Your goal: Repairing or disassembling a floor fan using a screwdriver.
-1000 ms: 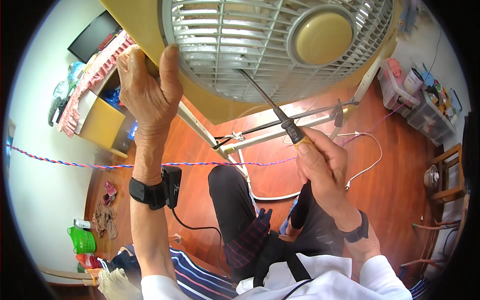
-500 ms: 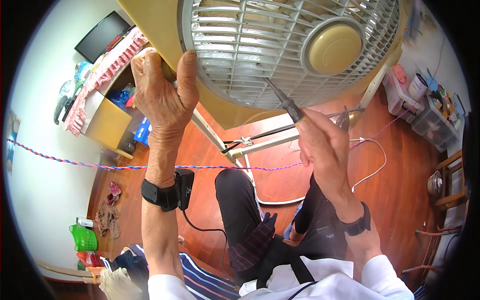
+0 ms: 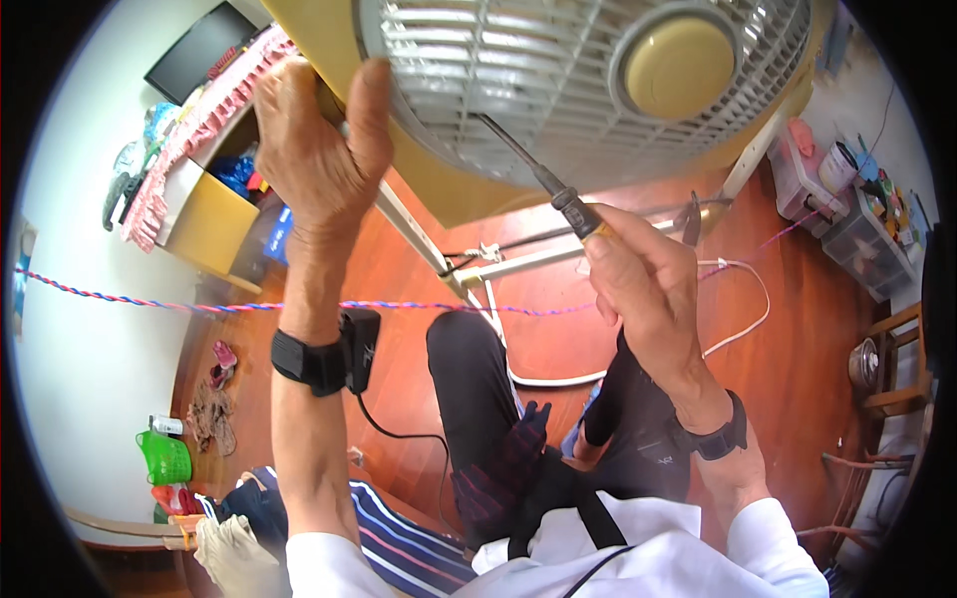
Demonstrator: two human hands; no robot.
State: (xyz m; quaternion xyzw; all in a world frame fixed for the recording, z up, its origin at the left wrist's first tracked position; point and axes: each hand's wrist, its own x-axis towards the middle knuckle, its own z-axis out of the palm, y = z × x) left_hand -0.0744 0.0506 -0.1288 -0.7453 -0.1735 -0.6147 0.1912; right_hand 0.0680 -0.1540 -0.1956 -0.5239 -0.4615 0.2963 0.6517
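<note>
Starting at the left: a red-and-blue twisted cord runs across at about wrist height in the picture, so an arm could snag it if it hangs as close as it looks. The left hand has its thumb up and fingers bent around the edge of the fan; fingertips are hidden, so no idea how firm that grip is. If it slips, I reckon the fan could rock, since it's tilted overhead by the tubular stand, which has a joint tied up with string.

Next, the screwdriver is angled up at the grille. Can't tell if the tip touches a slat or sits between two. Push hard there and thin plastic might crack, or the tip could skid off. The right hand is closed round its handle, so knuckles would take the hit. Further right, a white cable loops on the floor, an easy foot-catcher.
</note>
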